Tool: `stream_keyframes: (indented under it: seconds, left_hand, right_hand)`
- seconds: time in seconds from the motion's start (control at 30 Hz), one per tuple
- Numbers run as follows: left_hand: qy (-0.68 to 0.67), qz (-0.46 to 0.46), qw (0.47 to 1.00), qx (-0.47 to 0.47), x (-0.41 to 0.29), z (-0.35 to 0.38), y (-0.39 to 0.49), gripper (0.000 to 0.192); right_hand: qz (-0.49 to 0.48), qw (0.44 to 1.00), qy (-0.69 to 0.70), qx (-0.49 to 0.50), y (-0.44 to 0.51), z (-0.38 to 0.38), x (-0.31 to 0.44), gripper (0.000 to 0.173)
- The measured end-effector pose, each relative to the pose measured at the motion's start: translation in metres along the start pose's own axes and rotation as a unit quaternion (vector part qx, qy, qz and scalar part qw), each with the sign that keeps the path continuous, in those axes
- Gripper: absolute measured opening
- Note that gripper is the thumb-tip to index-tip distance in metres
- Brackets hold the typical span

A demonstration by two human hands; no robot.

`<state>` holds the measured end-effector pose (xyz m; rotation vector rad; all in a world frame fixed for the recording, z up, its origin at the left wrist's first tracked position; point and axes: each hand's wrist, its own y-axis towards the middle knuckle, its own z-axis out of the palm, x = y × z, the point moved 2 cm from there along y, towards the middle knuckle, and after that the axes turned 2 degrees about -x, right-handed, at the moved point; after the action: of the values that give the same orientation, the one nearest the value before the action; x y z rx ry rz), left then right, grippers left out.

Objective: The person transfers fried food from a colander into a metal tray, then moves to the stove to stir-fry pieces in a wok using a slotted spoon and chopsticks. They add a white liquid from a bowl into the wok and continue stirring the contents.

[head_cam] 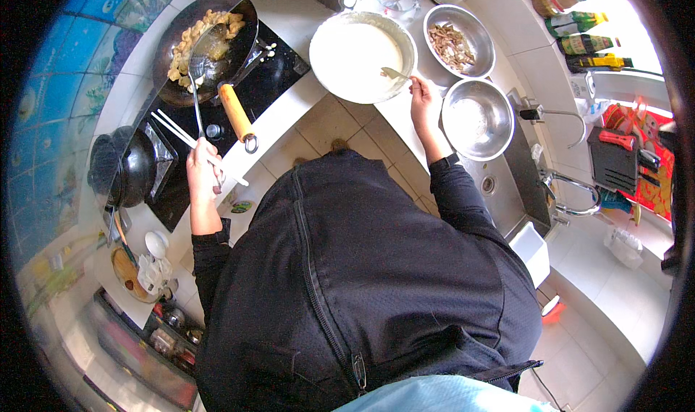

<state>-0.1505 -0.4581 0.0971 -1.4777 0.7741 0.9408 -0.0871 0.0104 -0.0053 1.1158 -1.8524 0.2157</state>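
My left hand grips a long-handled metal ladle together with a pair of white chopsticks. The ladle's head rests in a dark wok with a wooden handle, among browned fried pieces and oil. At the upper middle, a large bowl holds white batter. Over its right rim, my right hand pinches the end of a spoon-like metal utensil, whose tip is above or in the batter; which, I cannot tell.
Two steel bowls stand on the right: one with strips of food, the other at the edge of the sink. A second wok sits on the black cooktop. Bottles line the sill; a knife block is far right.
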Motion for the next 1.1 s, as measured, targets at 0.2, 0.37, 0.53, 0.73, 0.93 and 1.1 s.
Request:
stream_keyframes:
  seconds: [0.2,0.37,0.53,0.73,0.93,1.1]
  left_hand:
    - [0.001,-0.007,1.000,0.003,0.001,-0.003,0.000,0.035]
    - [-0.009,-0.009,1.000,0.007,0.003,-0.003,0.001,0.034]
    - [0.005,0.000,1.000,0.002,0.002,-0.003,0.001,0.034]
    - [0.003,0.001,1.000,0.001,0.005,-0.004,0.003,0.034]
    - [0.013,0.000,1.000,-0.001,0.003,-0.001,0.001,0.035]
    - [0.015,-0.014,1.000,-0.016,-0.002,0.003,-0.004,0.035]
  right_hand:
    - [0.175,0.972,0.140,0.075,-0.035,0.025,0.010,0.023]
    - [0.072,0.986,0.134,0.065,-0.047,0.035,0.043,0.021]
    - [-0.136,0.987,0.014,0.083,-0.041,0.023,0.056,0.017]
    - [-0.136,0.990,0.036,0.016,-0.028,0.029,0.052,0.016]
    - [0.025,0.989,0.142,-0.024,0.017,0.065,0.011,0.020]
    - [0.034,0.988,0.151,-0.018,0.024,0.089,-0.011,0.020]
